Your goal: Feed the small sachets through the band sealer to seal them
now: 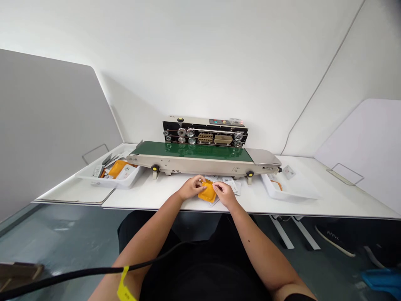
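since that's probably steadier, the orange pouch is pinched by left hand at 10 o'clock, right hand at 2.

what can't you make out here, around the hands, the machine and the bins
All in the head view:
- Inside of the orange pouch: hidden by its own front, between the left hand and right hand.
- Print on the white packets: too small.
- Markings on the control panel: too small.
- Floor of the left bin: mostly covered by its pile.
- Blue object, lower right: cut off by the edge.
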Demonstrator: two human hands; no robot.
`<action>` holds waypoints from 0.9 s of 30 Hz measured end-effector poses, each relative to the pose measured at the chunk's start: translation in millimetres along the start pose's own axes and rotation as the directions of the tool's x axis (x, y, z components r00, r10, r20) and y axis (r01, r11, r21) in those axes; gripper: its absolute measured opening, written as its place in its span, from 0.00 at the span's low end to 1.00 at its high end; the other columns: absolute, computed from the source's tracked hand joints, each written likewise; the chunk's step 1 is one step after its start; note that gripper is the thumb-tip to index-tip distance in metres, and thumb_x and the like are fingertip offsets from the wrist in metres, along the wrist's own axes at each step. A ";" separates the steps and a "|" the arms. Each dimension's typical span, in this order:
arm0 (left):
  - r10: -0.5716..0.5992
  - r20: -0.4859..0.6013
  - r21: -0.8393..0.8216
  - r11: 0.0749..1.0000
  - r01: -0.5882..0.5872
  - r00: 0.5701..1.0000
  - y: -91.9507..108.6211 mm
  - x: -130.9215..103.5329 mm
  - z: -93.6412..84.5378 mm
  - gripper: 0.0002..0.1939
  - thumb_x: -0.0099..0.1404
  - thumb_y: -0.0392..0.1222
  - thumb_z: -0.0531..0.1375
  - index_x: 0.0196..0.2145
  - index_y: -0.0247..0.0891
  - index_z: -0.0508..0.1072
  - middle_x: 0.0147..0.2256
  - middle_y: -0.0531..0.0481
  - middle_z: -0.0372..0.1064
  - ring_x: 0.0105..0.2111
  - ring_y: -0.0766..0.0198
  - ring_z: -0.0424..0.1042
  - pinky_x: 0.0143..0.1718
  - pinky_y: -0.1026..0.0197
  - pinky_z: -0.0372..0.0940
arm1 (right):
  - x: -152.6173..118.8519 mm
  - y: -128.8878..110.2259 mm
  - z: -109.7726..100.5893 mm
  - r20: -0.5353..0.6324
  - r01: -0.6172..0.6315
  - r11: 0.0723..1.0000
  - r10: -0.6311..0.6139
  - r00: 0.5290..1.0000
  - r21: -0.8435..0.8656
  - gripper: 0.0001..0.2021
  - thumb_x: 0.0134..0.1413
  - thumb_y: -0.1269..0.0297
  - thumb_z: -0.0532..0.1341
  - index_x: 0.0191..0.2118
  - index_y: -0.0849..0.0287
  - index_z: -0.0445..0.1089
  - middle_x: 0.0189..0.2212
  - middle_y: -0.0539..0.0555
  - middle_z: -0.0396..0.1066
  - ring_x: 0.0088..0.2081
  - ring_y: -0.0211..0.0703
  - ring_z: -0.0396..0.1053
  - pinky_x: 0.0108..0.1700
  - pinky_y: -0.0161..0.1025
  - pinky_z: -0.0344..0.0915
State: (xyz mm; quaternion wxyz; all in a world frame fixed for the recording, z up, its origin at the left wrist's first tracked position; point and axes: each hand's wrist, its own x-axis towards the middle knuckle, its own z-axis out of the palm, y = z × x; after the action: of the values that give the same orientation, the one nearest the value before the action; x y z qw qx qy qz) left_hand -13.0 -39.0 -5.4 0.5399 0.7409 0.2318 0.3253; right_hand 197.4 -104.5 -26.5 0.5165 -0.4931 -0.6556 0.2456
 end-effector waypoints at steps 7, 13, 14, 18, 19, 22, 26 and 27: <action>0.053 -0.013 0.055 0.997 -0.052 0.999 -3.7 -2.1 -1.3 0.22 0.64 0.55 0.63 0.43 0.39 0.59 0.29 0.54 0.71 0.27 0.67 0.71 0.30 0.65 0.63 | 3.0 -5.5 -18.0 0.260 -0.174 0.982 0.151 0.954 0.069 0.16 0.56 0.51 0.63 0.42 0.58 0.74 0.30 0.51 0.75 0.28 0.40 0.70 0.32 0.37 0.68; 0.199 -0.008 0.624 0.767 -0.150 0.980 6.3 -18.2 -6.0 0.19 0.68 0.44 0.59 0.55 0.41 0.64 0.41 0.46 0.76 0.38 0.58 0.73 0.41 0.56 0.67 | 63.5 -21.9 -124.0 -0.033 -0.198 0.907 0.226 0.974 0.373 0.18 0.48 0.53 0.68 0.41 0.58 0.71 0.20 0.45 0.66 0.18 0.31 0.59 0.20 0.28 0.55; 0.225 0.028 0.708 0.683 -0.178 0.974 8.6 -22.6 -6.1 0.20 0.67 0.43 0.59 0.56 0.42 0.66 0.43 0.45 0.75 0.42 0.55 0.73 0.45 0.54 0.66 | 77.5 -22.1 -144.6 -0.180 -0.133 0.902 0.223 0.958 0.411 0.18 0.48 0.55 0.67 0.43 0.58 0.70 0.18 0.43 0.64 0.18 0.31 0.59 0.20 0.27 0.54; 0.275 0.144 0.816 0.510 -0.271 0.951 11.8 -36.5 -5.3 0.23 0.67 0.45 0.61 0.58 0.44 0.67 0.53 0.41 0.71 0.54 0.50 0.68 0.58 0.49 0.61 | 127.8 -12.5 -205.8 -0.614 -0.053 0.923 0.295 0.732 0.380 0.15 0.45 0.64 0.64 0.42 0.60 0.69 0.17 0.44 0.65 0.18 0.31 0.60 0.19 0.26 0.55; 0.273 0.147 0.818 0.507 -0.272 0.951 11.1 -37.9 -5.6 0.24 0.67 0.46 0.61 0.59 0.44 0.67 0.54 0.41 0.70 0.55 0.49 0.68 0.59 0.48 0.60 | 137.6 -8.7 -213.4 -0.630 -0.111 0.919 0.343 0.697 0.378 0.14 0.44 0.66 0.63 0.40 0.60 0.68 0.17 0.45 0.65 0.18 0.31 0.60 0.19 0.26 0.55; 0.247 0.105 0.807 0.545 -0.227 0.963 8.1 -37.0 -8.1 0.26 0.66 0.49 0.62 0.60 0.44 0.67 0.53 0.41 0.70 0.54 0.50 0.68 0.57 0.49 0.62 | 160.4 0.9 -216.1 -0.558 -0.302 0.864 0.493 0.668 0.402 0.09 0.44 0.71 0.62 0.34 0.59 0.65 0.17 0.47 0.66 0.16 0.31 0.58 0.17 0.26 0.55; 0.236 0.073 0.779 0.594 -0.203 0.969 7.0 -33.4 -11.1 0.26 0.66 0.51 0.63 0.59 0.44 0.68 0.53 0.41 0.70 0.53 0.50 0.68 0.56 0.51 0.63 | 181.8 3.8 -191.4 -0.437 -0.391 0.820 0.559 0.705 0.418 0.09 0.44 0.75 0.62 0.32 0.60 0.64 0.16 0.48 0.65 0.17 0.32 0.59 0.17 0.27 0.58; 0.232 0.077 0.775 0.598 -0.204 0.970 7.5 -33.2 -11.3 0.26 0.66 0.51 0.63 0.59 0.44 0.68 0.53 0.42 0.70 0.53 0.50 0.68 0.56 0.50 0.63 | 186.4 2.8 -184.5 -0.406 -0.404 0.815 0.563 0.720 0.415 0.08 0.45 0.76 0.63 0.33 0.60 0.64 0.17 0.49 0.65 0.17 0.32 0.60 0.18 0.28 0.59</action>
State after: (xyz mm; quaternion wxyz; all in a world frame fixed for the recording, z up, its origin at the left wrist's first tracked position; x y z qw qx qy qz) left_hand -43.9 -57.1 -3.7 0.1194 0.9181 0.2658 0.2686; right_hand 371.9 29.8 116.1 0.6557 -0.6121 -0.2957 0.3286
